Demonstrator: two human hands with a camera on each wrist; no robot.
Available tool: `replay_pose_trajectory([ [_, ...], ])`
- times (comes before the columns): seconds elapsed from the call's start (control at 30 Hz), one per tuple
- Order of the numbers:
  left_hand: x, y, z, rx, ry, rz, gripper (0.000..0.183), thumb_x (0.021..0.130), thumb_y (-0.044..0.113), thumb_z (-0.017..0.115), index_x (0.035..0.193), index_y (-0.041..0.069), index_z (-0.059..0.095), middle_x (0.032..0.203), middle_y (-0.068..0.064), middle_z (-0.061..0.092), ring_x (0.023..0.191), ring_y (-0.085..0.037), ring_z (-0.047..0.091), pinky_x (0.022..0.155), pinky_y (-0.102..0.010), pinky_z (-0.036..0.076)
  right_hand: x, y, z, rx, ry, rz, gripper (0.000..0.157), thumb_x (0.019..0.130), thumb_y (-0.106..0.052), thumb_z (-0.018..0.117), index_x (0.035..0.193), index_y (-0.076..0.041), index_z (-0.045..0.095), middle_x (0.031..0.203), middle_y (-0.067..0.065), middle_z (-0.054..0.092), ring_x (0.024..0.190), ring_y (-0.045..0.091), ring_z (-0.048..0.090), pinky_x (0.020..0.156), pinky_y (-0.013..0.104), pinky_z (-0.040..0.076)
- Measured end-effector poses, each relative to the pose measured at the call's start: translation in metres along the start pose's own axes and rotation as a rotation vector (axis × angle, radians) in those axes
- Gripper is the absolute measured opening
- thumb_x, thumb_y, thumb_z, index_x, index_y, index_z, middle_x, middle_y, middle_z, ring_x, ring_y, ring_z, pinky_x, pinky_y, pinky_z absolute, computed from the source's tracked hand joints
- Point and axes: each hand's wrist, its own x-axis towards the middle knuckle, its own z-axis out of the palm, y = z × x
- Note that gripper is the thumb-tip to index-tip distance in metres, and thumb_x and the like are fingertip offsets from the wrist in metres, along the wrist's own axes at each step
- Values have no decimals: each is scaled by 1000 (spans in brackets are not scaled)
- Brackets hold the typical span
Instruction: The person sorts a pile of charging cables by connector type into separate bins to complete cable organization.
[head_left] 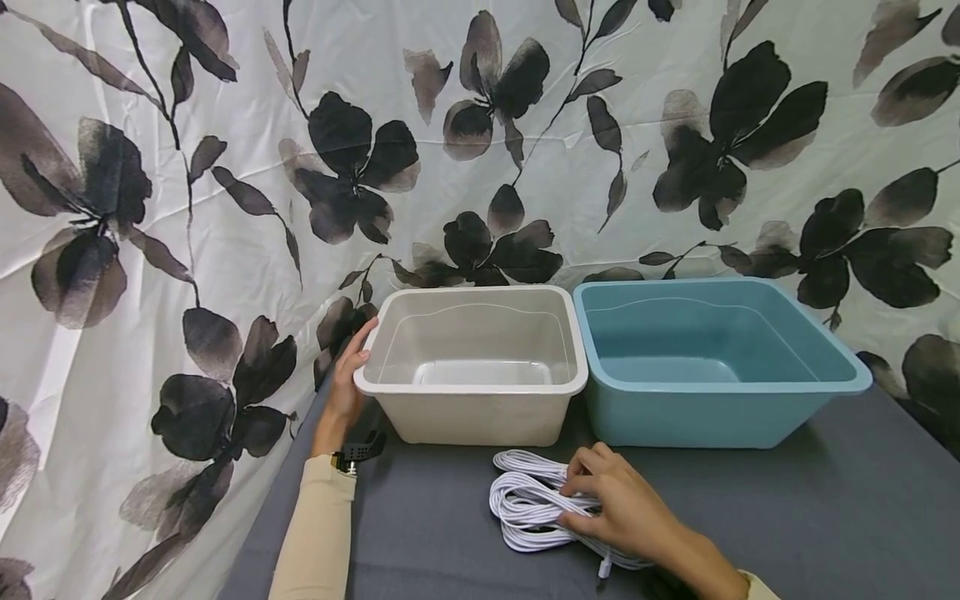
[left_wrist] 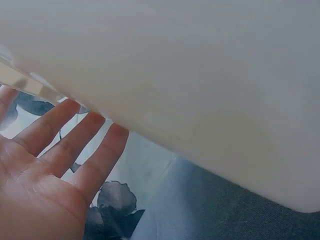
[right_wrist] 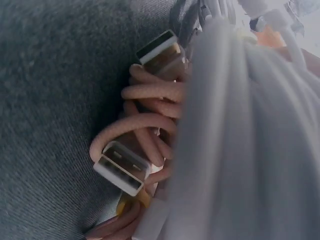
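A cream plastic bin [head_left: 472, 417] stands on the grey cloth. My left hand [head_left: 348, 383] is at its left side, fingers at the rim. In the left wrist view those fingers [left_wrist: 102, 160] are spread and nearly straight, fingertips right at the bin wall [left_wrist: 165, 75]. In front of the bins lies a coiled bundle of white cable [head_left: 528, 508]. My right hand [head_left: 618, 504] pinches its right part between thumb and fingers. In the right wrist view the white cable [right_wrist: 245, 135] fills the right side, close and blurred. Pink braided cables [right_wrist: 150, 92] with USB plugs [right_wrist: 120, 172] lie behind it.
A blue plastic bin [head_left: 697, 412] stands right beside the cream one, their rims nearly touching. The grey cloth [head_left: 427, 525] covers the table. Behind and to the left hangs a white curtain [head_left: 247, 50] with dark flowers. A black watch [head_left: 356, 454] is on the left wrist.
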Motion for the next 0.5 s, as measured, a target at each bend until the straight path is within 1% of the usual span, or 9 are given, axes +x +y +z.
replay_pose_trajectory([
  [0.27,-2,-3,-2,21,14,1,61,99,22,34,160,16,35,166,-5,31,138,-17,43,102,-24,43,1,-2,0,-45,62,-59,19,72,-36,90,88,-33,79,91,-22,58,86,-2,43,77,32,41],
  [0.4,-1,-3,-1,18,9,0,61,99,22,34,160,16,35,166,-7,32,137,-19,43,102,-26,43,1,-3,-2,-30,72,-66,20,73,-35,89,90,-32,79,90,-23,60,84,-3,45,75,29,41],
  [0.5,-1,-3,0,14,8,0,61,99,22,34,160,16,35,166,-7,32,137,-19,43,102,-28,43,1,-4,-4,-16,84,-71,19,74,-35,88,91,-32,80,88,-24,62,83,-3,50,74,27,42],
])
